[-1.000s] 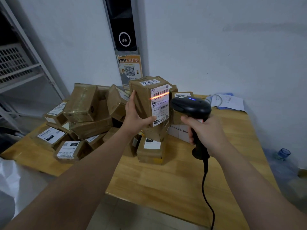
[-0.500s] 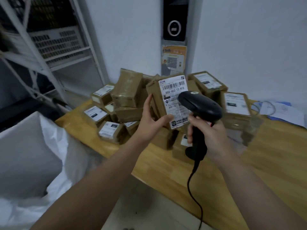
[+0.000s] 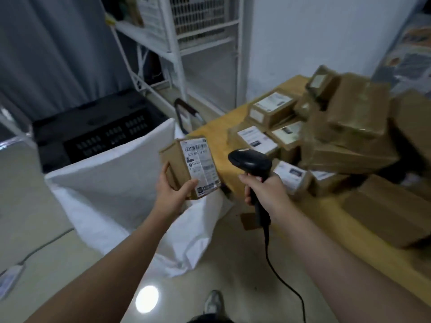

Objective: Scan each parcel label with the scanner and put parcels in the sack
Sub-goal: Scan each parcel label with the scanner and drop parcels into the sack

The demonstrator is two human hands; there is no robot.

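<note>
Parcels [image 3: 349,127] heaped on wooden table [image 3: 331,220] beside white sack [image 3: 112,183], shelving [image 3: 177,54] behind

Clear drop: white sack [image 3: 112,183] lies open just below and left of the left hand [image 3: 172,197] gripping the parcel [image 3: 179,169]. To its right, the scanner [image 3: 251,162] in the right hand [image 3: 263,192], then the table [image 3: 214,136] edge and parcel pile [image 3: 349,136]. Black crate [image 3: 93,136] blocks beyond the sack.

On the white label [image 3: 201,167] of the held parcel [image 3: 175,163] a barcode [image 3: 193,148] is noted and the number "502-602-12" is read beneath it — remaining print there, and labels on the stacked parcels [image 3: 356,120], are recorded as illegible.
</note>
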